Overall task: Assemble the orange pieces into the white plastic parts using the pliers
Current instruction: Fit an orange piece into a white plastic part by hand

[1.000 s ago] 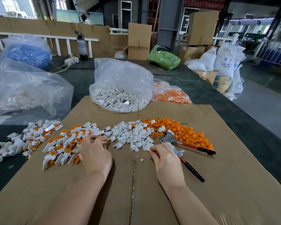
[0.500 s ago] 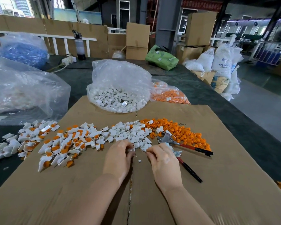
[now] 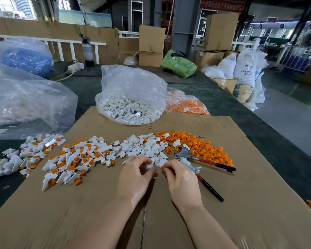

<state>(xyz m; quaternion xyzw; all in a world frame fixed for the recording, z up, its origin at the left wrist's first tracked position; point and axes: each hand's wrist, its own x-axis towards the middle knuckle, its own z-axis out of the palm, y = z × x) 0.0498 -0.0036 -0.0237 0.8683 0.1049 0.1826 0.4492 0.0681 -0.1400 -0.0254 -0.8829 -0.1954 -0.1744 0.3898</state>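
Since the earlier frames, the left hand has been brought in from the pile of finished pieces on the left to the middle of the cardboard sheet, where it now meets the right hand; a small white part is now pinched in the left fingertips, and an orange piece is pinched between the right thumb and forefinger, the two just beside each other and nearly touching. Little else appears to have been shifted: the pliers lie untouched on the cardboard just right of the right hand, handles splayed, head near the loose orange pieces. For the step in hand, the orange piece is best lined up squarely with the open socket of the white part and seated by finger pressure first, so that it is not cocked when the pliers are taken up to press it home. Beyond the hands, the loose white parts are heaped in the middle of the row, with the finished pieces spread to the left. Farther back, a clear bag of white parts and a bag of orange pieces rest on the dark tabletop, with cardboard boxes behind.
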